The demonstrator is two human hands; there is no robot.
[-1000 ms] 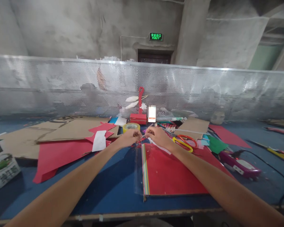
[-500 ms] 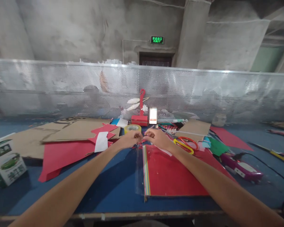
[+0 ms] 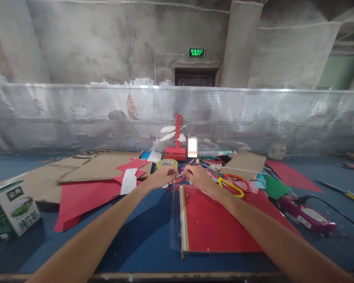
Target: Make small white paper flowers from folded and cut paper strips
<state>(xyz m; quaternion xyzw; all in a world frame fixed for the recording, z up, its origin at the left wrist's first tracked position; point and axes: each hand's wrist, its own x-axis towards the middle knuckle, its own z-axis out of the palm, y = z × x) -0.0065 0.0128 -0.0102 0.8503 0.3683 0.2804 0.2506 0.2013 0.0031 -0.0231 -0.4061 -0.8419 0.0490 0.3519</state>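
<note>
My left hand and my right hand meet at the far edge of a pack of coloured paper in a clear sleeve, red sheet on top. Both hands pinch something small between their fingertips; I cannot make out what it is. A roll of yellow tape lies just behind my left hand. Scissors with red and yellow handles lie to the right of my right hand.
Red paper sheets and cardboard cover the blue table at left. A green and white carton stands at far left. A purple glue gun with a cord lies at right. A perforated metal screen runs behind.
My hands have stayed pinched together at the top of the paper pack, the right hand edging slightly towards the left one. The view has shifted a little.
</note>
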